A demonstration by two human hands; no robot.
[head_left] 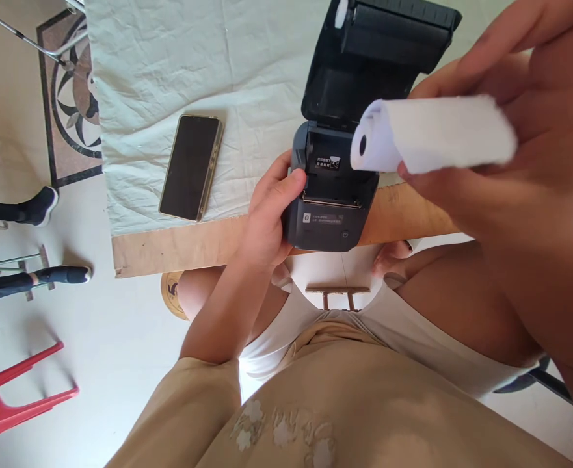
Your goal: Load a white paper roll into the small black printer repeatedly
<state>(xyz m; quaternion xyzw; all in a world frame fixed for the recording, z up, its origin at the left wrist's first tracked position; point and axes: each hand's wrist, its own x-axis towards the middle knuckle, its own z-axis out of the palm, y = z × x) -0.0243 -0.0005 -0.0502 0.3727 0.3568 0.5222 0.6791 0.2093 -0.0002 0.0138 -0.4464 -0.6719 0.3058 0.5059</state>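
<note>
My left hand [274, 211] grips the left side of a small dark portable printer [330, 224], its thumb on the upper edge. The printer's lid [364, 84] is swung up and away, so the bare paper compartment with a small printed label shows. In my right hand [501, 149] a white paper roll [437, 133] is held between thumb and fingers, its dark core end facing left. The roll hangs just right of and above the compartment, apart from its floor. Part of its outer layer is loosened.
A phone [191, 167] with a dark screen lies on the pale cloth [169, 58] left of the printer. The table's wooden edge [169, 244] runs along the front. A red stool [17, 396] and another person's feet [37, 207] are on the floor at left.
</note>
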